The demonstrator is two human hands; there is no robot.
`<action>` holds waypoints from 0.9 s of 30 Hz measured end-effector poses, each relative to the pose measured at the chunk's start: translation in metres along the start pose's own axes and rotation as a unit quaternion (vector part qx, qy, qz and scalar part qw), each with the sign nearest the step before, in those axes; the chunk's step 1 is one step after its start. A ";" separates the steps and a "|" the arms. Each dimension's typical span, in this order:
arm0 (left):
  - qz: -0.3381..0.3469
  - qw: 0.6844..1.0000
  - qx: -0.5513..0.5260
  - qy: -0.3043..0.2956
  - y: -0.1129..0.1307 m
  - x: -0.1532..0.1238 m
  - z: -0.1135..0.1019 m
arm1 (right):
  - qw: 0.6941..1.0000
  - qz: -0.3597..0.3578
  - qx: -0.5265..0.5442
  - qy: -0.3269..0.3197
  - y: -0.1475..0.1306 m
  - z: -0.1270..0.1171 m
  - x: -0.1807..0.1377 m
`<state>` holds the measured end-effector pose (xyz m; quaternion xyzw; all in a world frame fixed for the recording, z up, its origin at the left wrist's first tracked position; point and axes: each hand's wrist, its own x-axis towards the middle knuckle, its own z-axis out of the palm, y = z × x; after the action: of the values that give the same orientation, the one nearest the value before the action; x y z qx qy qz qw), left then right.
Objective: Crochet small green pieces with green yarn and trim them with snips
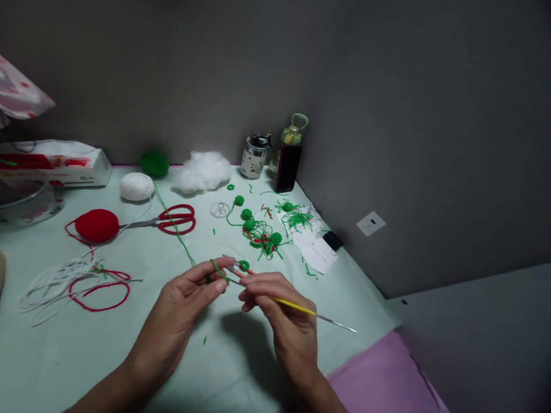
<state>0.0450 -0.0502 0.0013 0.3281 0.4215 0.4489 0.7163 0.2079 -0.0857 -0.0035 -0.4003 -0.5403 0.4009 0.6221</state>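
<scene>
My right hand (288, 319) grips a crochet hook (299, 307) with a yellow handle and a metal shaft sticking out to the right. The hook's other end points at the fingertips of my left hand (178, 316). That hand pinches green yarn (219, 269), which loops over its fingers. From there a strand runs back to the green yarn ball (155, 164) by the wall. Just beyond my fingers lies a small green ring (243, 265), close to the hook. What the left fingertips hold beyond the strand is partly hidden.
Red-handled scissors (176, 219), a red yarn ball (96, 225) and a white yarn ball (136, 186) lie left. Behind are stuffing (206, 170), a pen cup (254, 159) and a phone (288, 168). Small green crocheted balls (249, 224) and yarn scraps lie ahead.
</scene>
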 end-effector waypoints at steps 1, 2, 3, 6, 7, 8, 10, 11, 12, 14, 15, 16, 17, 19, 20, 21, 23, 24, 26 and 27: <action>0.009 1.000 0.007 -0.001 0.000 0.000 -0.001 | 1.000 0.001 0.006 0.002 0.000 0.001 0.001; 0.015 1.000 0.012 -0.001 0.000 0.000 -0.001 | 1.000 0.000 0.007 0.000 0.000 0.001 0.001; 0.021 1.000 0.016 -0.001 0.001 0.001 -0.002 | 1.000 -0.002 0.003 -0.005 0.000 0.001 0.001; 0.032 0.999 0.016 0.003 0.001 0.002 -0.003 | 0.999 -0.008 -0.018 -0.028 -0.001 -0.001 0.001; 0.036 0.999 0.012 0.003 0.002 0.002 -0.003 | 0.999 -0.010 -0.025 -0.036 -0.002 -0.002 0.000; 0.041 0.999 0.008 0.001 0.002 0.002 -0.003 | 0.998 -0.012 -0.033 -0.043 -0.002 -0.003 0.000; 0.048 0.999 0.002 -0.005 0.003 0.001 -0.002 | 0.998 -0.013 -0.046 -0.051 -0.003 -0.004 -0.002; 0.052 0.999 0.000 -0.009 0.004 0.001 -0.001 | 0.997 -0.012 -0.052 -0.054 -0.004 -0.005 -0.002; 0.054 0.998 -0.002 -0.011 0.004 0.000 0.000 | 0.997 -0.011 -0.056 -0.054 -0.004 -0.004 -0.002; 0.057 0.998 -0.006 -0.016 0.005 -0.001 0.002 | 0.997 -0.009 -0.063 -0.051 -0.005 -0.004 -0.002; 0.058 0.998 -0.009 -0.020 0.005 -0.002 0.002 | 0.997 -0.009 -0.063 -0.049 -0.005 -0.003 -0.001; 0.057 0.998 -0.014 -0.027 0.005 -0.002 0.003 | 0.997 -0.009 -0.060 -0.045 -0.004 -0.003 -0.001; 0.055 0.998 -0.018 -0.034 0.005 -0.002 0.003 | 0.998 -0.009 -0.052 -0.041 -0.004 -0.002 0.000; 0.050 0.997 -0.025 -0.047 0.004 -0.002 0.003 | 0.999 -0.006 -0.030 -0.036 -0.002 -0.001 0.002; 0.046 0.997 -0.025 -0.051 0.004 -0.002 0.003 | 0.999 -0.004 -0.018 -0.034 -0.001 -0.001 0.002; 0.041 0.998 -0.022 -0.053 0.003 -0.002 0.003 | 0.999 -0.003 -0.008 -0.031 0.000 0.000 0.003; 0.024 0.998 -0.016 -0.063 0.002 -0.002 0.003 | 1.000 0.003 0.005 -0.025 0.001 0.001 0.004; 0.014 0.997 -0.016 -0.071 0.001 -0.002 0.003 | 1.000 0.009 0.011 -0.018 0.001 0.002 0.004; 0.002 0.996 -0.024 -0.085 0.001 -0.003 0.003 | 0.999 0.028 0.027 -0.002 0.002 0.004 0.006; 0.001 0.996 -0.028 -0.088 0.002 -0.004 0.004 | 0.998 0.044 0.034 0.008 0.002 0.004 0.006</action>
<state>0.0468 -0.0534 0.0053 0.3467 0.3441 0.4307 0.7589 0.2039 -0.0789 -0.0030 -0.4053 -0.5037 0.4427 0.6213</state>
